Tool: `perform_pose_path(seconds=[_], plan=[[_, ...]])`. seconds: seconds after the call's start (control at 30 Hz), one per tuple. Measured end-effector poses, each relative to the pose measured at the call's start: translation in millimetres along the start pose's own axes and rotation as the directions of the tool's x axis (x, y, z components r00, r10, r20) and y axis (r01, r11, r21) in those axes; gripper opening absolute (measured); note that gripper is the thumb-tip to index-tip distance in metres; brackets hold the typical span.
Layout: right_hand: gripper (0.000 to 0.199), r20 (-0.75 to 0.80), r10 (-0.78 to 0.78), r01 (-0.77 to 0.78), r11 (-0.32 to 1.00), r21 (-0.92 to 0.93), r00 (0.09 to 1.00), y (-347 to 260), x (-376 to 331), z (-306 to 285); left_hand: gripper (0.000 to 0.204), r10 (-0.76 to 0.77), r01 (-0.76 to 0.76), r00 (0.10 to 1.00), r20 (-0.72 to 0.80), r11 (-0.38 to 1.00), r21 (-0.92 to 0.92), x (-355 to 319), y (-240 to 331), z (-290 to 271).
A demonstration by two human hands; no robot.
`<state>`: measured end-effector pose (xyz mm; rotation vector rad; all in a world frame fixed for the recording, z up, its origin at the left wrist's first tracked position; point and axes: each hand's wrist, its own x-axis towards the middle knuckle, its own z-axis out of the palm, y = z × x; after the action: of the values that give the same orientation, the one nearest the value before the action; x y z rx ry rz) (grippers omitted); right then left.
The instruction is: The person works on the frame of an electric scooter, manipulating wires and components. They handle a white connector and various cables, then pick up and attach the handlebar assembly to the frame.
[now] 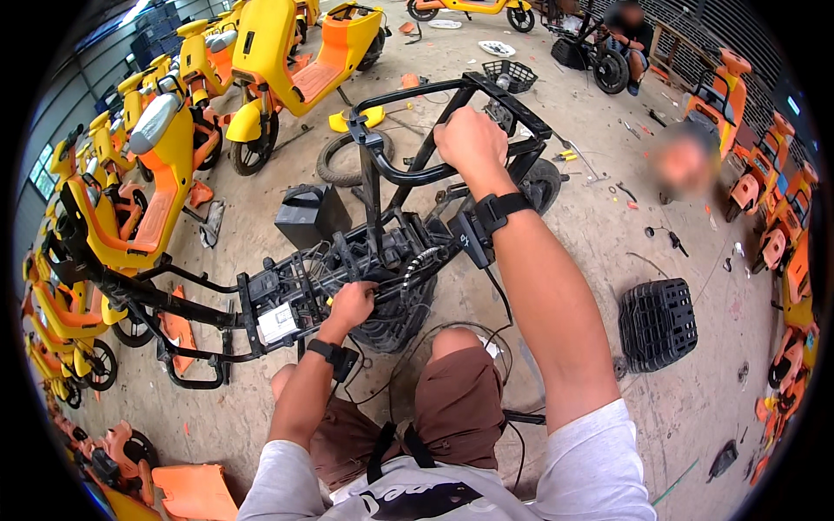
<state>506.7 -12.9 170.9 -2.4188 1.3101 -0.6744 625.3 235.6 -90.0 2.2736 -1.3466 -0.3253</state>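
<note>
A stripped black scooter frame (408, 178) lies across the floor before my knees, its seat loop raised at the right and its footboard section at the left. My right hand (472, 146) is closed round a tube of the raised loop. My left hand (352, 304) is low over the middle of the frame, beside a tangle of black cables (417, 269). Its fingers are pinched together at a small dark thing I cannot make out. A white label (277, 323) sits on the footboard section. Behind the frame stands a black box-shaped battery (311, 217).
A loose tyre (328, 165) lies beyond the frame. Black plastic baskets (658, 326) rest on the floor. Rows of yellow-orange scooters (261, 61) line the left, with more at the right. Scattered parts and pliers (566, 155) lie at right. Another person (627, 39) sits far off.
</note>
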Motion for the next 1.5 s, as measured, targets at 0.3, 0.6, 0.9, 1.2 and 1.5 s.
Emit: perform_pose_path(seconds=[0.3,0.6,0.9,1.2,1.5], plan=[[0.033,0.024,0.014,-0.014,1.0,-0.006,1.0,-1,-3,-9,0.024,0.15,-0.178,0.984,0.098,0.863,0.473,-21,20,22],[0.023,-0.044,-0.038,0.043,0.995,0.095,0.998,-6,-10,-4,0.023,0.088,-0.044,0.988,-0.129,0.949,0.314,-26,1,31],[0.017,-0.129,-0.027,0.041,0.994,0.104,0.991,7,-6,3,0.018,0.038,0.007,0.987,-0.158,0.961,0.277,-6,9,19],[0.006,-0.53,0.094,-0.074,0.995,0.059,0.843,10,48,83,0.034,0.107,-0.108,0.994,0.023,0.922,0.372,33,-14,36],[0.011,-0.553,0.08,-0.022,0.994,0.111,0.829,-11,50,95,0.029,0.106,-0.132,0.983,0.147,0.975,0.179,43,-20,4]])
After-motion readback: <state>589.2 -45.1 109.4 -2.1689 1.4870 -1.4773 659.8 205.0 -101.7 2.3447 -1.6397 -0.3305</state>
